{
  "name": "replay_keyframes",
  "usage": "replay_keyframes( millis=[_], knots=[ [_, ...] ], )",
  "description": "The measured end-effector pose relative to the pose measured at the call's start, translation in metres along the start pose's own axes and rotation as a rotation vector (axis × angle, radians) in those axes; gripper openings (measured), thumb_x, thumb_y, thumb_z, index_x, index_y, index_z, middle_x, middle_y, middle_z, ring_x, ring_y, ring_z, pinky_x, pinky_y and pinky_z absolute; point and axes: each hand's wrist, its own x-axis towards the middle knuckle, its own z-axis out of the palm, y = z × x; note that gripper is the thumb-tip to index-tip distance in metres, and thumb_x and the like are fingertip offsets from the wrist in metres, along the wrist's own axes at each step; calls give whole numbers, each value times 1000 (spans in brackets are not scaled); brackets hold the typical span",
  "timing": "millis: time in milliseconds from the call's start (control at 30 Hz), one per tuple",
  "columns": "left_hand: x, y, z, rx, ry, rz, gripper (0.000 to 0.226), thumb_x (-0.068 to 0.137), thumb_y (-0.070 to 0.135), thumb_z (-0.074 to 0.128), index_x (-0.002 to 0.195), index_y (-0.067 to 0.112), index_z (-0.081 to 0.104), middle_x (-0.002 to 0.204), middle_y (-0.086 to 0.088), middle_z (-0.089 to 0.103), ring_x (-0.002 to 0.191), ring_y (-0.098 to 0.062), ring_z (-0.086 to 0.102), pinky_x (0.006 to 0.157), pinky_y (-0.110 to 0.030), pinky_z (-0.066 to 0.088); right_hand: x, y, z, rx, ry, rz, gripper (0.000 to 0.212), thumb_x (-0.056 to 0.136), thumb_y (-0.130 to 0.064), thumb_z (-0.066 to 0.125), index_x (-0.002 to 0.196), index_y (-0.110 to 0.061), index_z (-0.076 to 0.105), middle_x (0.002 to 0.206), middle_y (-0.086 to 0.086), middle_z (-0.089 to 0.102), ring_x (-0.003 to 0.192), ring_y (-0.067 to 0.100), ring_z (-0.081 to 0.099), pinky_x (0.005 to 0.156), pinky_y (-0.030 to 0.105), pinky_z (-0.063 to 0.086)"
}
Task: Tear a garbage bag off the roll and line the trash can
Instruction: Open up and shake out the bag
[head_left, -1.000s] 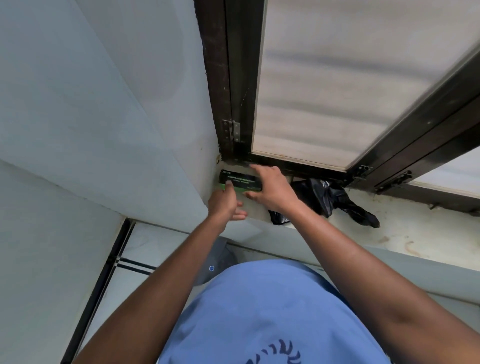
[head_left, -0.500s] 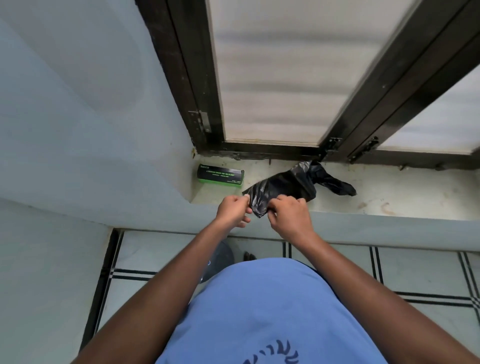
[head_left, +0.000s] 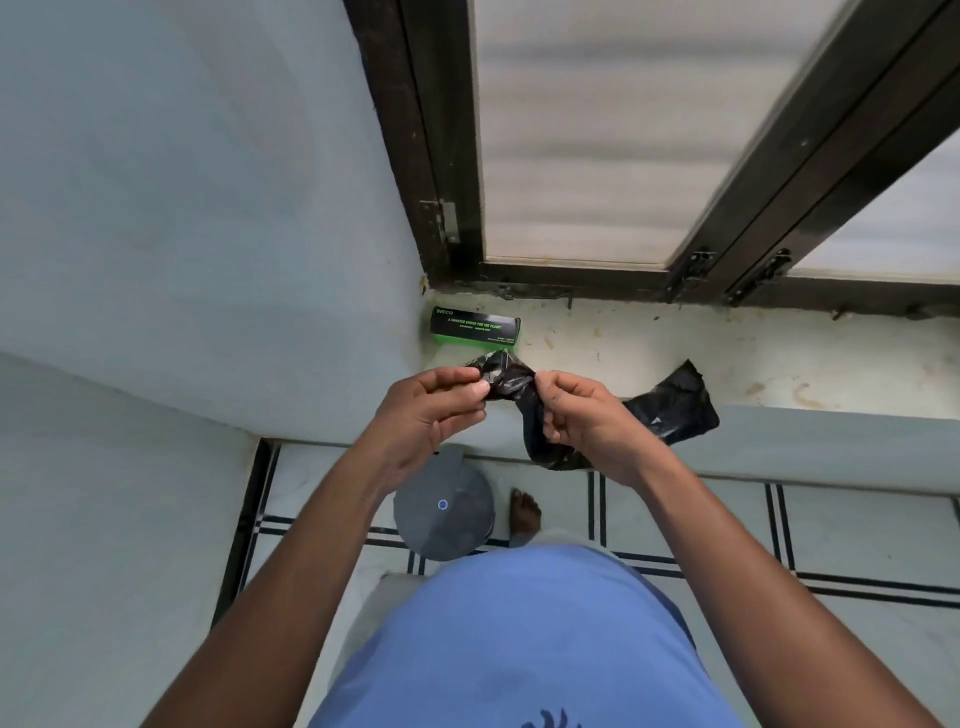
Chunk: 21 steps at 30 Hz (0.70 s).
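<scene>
Above the sill edge, my left hand and right hand are pinching the crumpled black plastic garbage bag between fingertips. Its tail is trailing rightward behind my right hand.

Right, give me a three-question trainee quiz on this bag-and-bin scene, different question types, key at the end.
1. True or false: both hands grip the black garbage bag.
2. Multiple choice: the green-and-black box lies (a) on the floor tiles, (b) on the window ledge in the corner by the wall, (c) inside the trash can.
3. Short answer: what stands on the floor below the left hand?

Key:
1. True; the left hand and right hand pinch the bag's crumpled end between them.
2. b.
3. The grey round trash can, lid closed, no liner showing.
</scene>
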Motion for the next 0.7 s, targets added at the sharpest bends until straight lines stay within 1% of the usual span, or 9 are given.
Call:
replay_keyframes(
  millis=[67, 100, 167, 233, 300, 367, 500, 600, 700],
  knots=[
    [-20, 5, -19, 10, 0, 37, 22, 97, 1, 76, 119, 6, 73, 101, -7, 77, 81, -13, 76, 82, -27, 64, -7, 1, 19, 71, -24, 2, 45, 98, -46, 84, 115, -8, 66, 87, 6, 56, 70, 14, 53, 63, 20, 49],
    [-26, 8, -25, 22, -1, 37, 24, 99, 7, 77, 123, 8, 72, 102, -7, 75, 81, -14, 76, 80, -28, 64, -10, 1, 26, 78, -22, -7, 41, 98, -45, 84, 111, -10, 67, 90, 6, 56, 71, 14, 53, 63, 20, 50],
    [-43, 13, -44, 146, 4, -16, 40, 97, 32, 81, 130, 12, 70, 109, -7, 76, 87, -18, 78, 75, -31, 63, -18, 7, 54, 53, 14, -61, 23, 102, -38, 75, 95, -17, 70, 88, 5, 57, 72, 15, 52, 65, 20, 49],
    [-59, 13, -60, 284, -13, -55, 50, 95, 47, 81, 127, 9, 73, 113, -8, 80, 90, -19, 81, 72, -29, 62, -28, 15, 88, 31, 10, -107, 17, 103, -31, 71, 92, -18, 72, 85, 4, 61, 72, 17, 59, 69, 24, 54],
    [-74, 9, -77, 240, -46, 4, 36, 101, 30, 77, 122, 0, 74, 112, -13, 80, 84, -16, 80, 74, -26, 62, -37, 27, 123, 49, -36, -124, 15, 102, -28, 72, 95, -15, 73, 86, 5, 68, 74, 20, 69, 74, 28, 60],
    [-92, 6, -101, 117, -67, 55, 24, 100, 23, 77, 114, 4, 72, 107, -11, 76, 80, -15, 75, 78, -26, 63, -46, 43, 155, 85, 11, -143, 17, 102, -27, 72, 97, -12, 73, 87, 8, 73, 74, 21, 73, 74, 29, 63],
    [-126, -2, -163, -157, -113, 50, 5, 102, 18, 69, 101, 13, 71, 107, -9, 77, 95, -21, 76, 88, -35, 65, -61, 86, 193, 189, 419, -158, 21, 110, -27, 70, 98, -10, 72, 83, 6, 77, 69, 16, 73, 70, 27, 64],
    [-146, -14, -195, -287, -107, 17, 13, 103, 12, 63, 92, 11, 71, 103, -11, 75, 99, -25, 76, 89, -39, 65, -75, 114, 216, 211, 525, -150, 22, 111, -27, 70, 100, -8, 71, 88, 7, 82, 72, 16, 78, 74, 27, 67],
    [-165, -22, -207, -383, -105, 39, 15, 103, 12, 60, 91, 12, 68, 104, -10, 74, 103, -26, 75, 92, -41, 66, -87, 133, 239, 158, 543, -100, 11, 109, -16, 73, 108, -6, 72, 105, 23, 82, 85, 26, 79, 85, 37, 70]
  ],
)
